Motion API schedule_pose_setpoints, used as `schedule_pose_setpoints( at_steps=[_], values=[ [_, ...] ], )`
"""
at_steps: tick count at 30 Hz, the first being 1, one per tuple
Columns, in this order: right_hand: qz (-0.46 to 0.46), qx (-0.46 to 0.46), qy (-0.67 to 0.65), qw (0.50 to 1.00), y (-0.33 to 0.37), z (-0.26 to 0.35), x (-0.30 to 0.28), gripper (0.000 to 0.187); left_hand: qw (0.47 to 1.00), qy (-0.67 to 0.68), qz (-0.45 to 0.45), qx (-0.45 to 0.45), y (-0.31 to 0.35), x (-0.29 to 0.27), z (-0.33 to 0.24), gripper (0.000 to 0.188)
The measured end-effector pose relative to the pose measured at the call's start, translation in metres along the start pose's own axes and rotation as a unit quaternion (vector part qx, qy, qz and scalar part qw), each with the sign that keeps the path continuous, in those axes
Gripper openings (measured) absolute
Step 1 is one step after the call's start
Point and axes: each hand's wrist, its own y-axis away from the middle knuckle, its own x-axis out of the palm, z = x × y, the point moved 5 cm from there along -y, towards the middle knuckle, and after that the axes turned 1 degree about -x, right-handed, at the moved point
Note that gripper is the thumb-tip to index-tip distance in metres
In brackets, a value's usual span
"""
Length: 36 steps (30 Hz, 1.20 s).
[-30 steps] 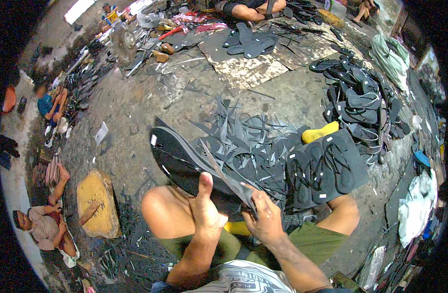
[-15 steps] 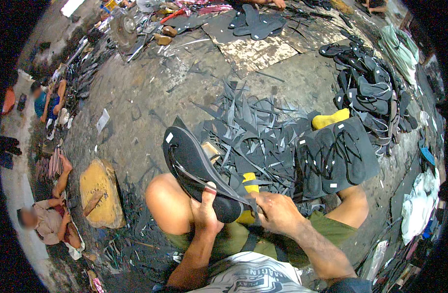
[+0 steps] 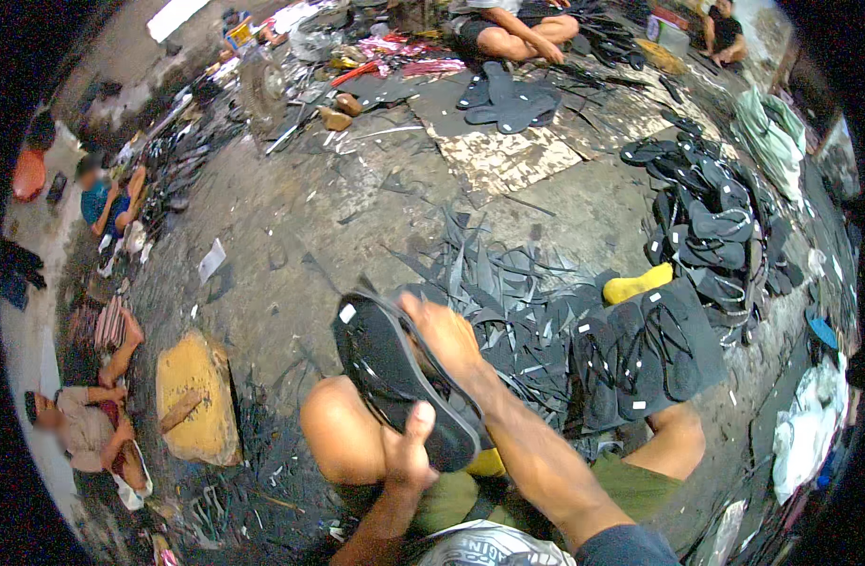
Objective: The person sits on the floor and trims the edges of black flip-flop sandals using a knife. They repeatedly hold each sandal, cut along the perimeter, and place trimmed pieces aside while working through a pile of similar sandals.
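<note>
Black sandal (image 3: 380, 368), white patch (image 3: 347, 314) at far end, left hand (image 3: 410, 455) gripping; right hand (image 3: 445, 334) blurred, hold unclear.

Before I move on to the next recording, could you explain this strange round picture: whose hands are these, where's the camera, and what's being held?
There is no machine here, just one person's bare left hand and right hand. The view looks down from the left of two fisheye cameras worn on the head, so straight edges bend. The left hand grips a black sandal near its lower end; the right hand is at its far edge, too blurred to tell what its fingers hold. On the floor lie dark offcuts, flat black sandals to the right, a sandal heap beyond, and a yellow block to the left.
</note>
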Motion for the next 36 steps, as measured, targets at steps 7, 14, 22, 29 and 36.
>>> schedule_pose_setpoints(
  at_steps=[7, 14, 22, 29, 36],
  values=[
    [0.03, -0.01, -0.152, 0.988, 0.006, 0.012, -0.05, 0.036, 0.994, -0.053, 0.075, -0.064, 0.02, -0.01, -0.005, 0.057],
    [0.009, -0.066, -0.265, 0.962, 0.112, 0.038, -0.077, 0.052, 0.976, 0.039, 0.213, -0.025, 0.001, 0.012, -0.071, 0.059],
    [-0.041, 0.048, -0.065, 0.996, 0.242, 0.001, 0.0, 0.04, 0.98, -0.19, 0.059, -0.031, 0.016, -0.006, -0.079, 0.037],
    [-0.035, 0.053, -0.002, 0.998, 0.198, 0.008, -0.019, 0.04, 0.969, -0.228, 0.081, -0.052, 0.022, -0.001, -0.07, 0.049],
    [0.195, -0.036, 0.041, 0.979, 0.131, 0.035, -0.076, 0.034, 0.932, -0.325, 0.158, -0.033, 0.016, -0.003, -0.075, 0.058]
  ],
)
